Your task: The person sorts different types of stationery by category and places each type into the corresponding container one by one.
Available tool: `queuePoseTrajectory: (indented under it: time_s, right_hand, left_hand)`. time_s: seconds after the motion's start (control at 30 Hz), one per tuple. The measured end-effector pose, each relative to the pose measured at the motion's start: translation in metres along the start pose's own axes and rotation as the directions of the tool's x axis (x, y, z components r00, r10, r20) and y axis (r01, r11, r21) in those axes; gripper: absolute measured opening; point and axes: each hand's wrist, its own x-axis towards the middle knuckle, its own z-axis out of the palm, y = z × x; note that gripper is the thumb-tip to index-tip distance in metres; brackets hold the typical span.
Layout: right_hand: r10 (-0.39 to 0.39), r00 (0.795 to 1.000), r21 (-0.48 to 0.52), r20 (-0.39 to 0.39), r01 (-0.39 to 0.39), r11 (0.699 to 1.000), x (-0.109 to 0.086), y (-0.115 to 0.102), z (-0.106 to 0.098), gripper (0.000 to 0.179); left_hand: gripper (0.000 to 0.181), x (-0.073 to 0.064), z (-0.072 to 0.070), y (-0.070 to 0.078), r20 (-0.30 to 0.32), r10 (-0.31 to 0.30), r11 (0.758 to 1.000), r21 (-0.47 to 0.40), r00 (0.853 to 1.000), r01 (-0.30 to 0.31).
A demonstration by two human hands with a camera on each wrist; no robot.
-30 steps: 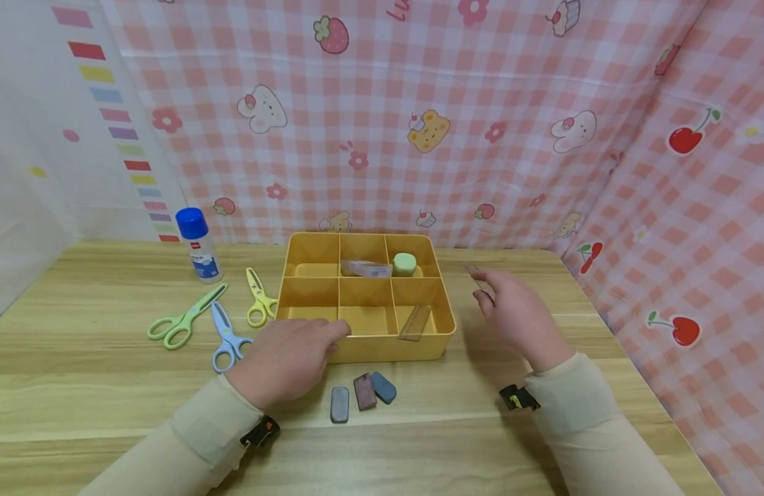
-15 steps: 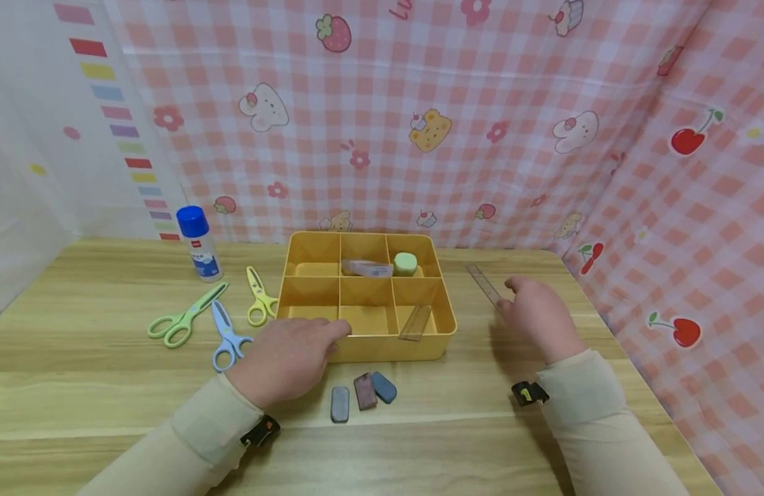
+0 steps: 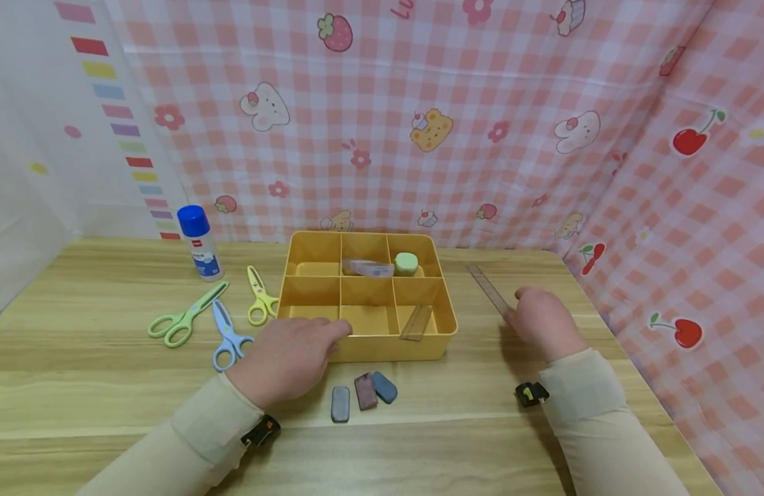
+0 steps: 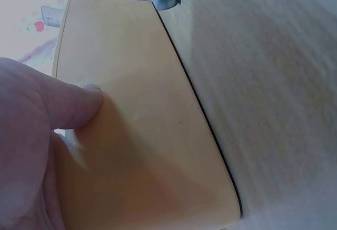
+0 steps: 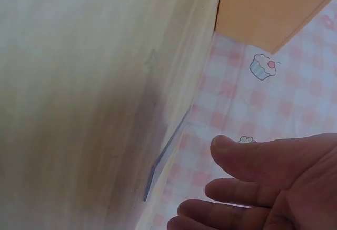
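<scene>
My left hand (image 3: 291, 358) grips the front wall of a yellow divided box (image 3: 388, 349), near its left corner. In the left wrist view the thumb (image 4: 79, 103) lies on the wall's outer face, and the other fingers are mostly hidden. Right of the box, a clear ruler (image 3: 486, 288) lies on the table. My right hand (image 3: 545, 322) is over its near end, which it hides in the head view. From the right wrist, the hand's fingers are loosely bent beside the ruler (image 5: 164, 156), with nothing between them. Another clear piece like a ruler (image 3: 415, 322) leans in the box's front right compartment.
Several compartments hold things: a clear purplish item (image 3: 369, 268) and a pale green rounded piece (image 3: 406, 264) at the back. Three small blocks (image 3: 366, 391) lie before the box. Green scissors (image 3: 183, 320), blue scissors (image 3: 229, 337), yellow scissors (image 3: 260, 300) and a blue-capped bottle (image 3: 202, 251) are left.
My right hand has drawn back to the right and toward me along the ruler, uncovering most of it. The ruler stays on the table. My left hand keeps its place on the box.
</scene>
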Motion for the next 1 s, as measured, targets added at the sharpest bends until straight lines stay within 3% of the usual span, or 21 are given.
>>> queuePoseTrajectory:
  time_s: [0.33,0.6,0.87,1.0]
  right_hand:
    - [-0.028,0.999,0.036,0.033,0.026,0.999,0.0025,0.0061,0.0036,0.032]
    - [-0.011,0.997,0.023,0.072,0.01,1.0,0.0025,0.0071,0.0054,0.052]
    - [-0.134,0.987,-0.033,0.09,0.137,0.99,0.0,0.0108,0.0083,0.041]
    - [-0.157,0.984,-0.039,0.09,0.161,0.986,-0.0006,0.0099,0.0088,0.033]
  left_hand:
    - [0.014,-0.0002,-0.0012,0.0004,0.003,0.002,1.0,-0.002,1.0,-0.002]
    - [0.015,-0.0001,-0.0026,0.0008,0.004,0.005,1.0,-0.007,1.0,-0.005]
    - [0.015,0.0005,-0.0034,0.0022,0.026,-0.015,1.0,-0.008,1.0,0.015]
    - [0.015,0.0001,-0.0027,0.002,0.024,-0.018,1.0,-0.007,1.0,0.019]
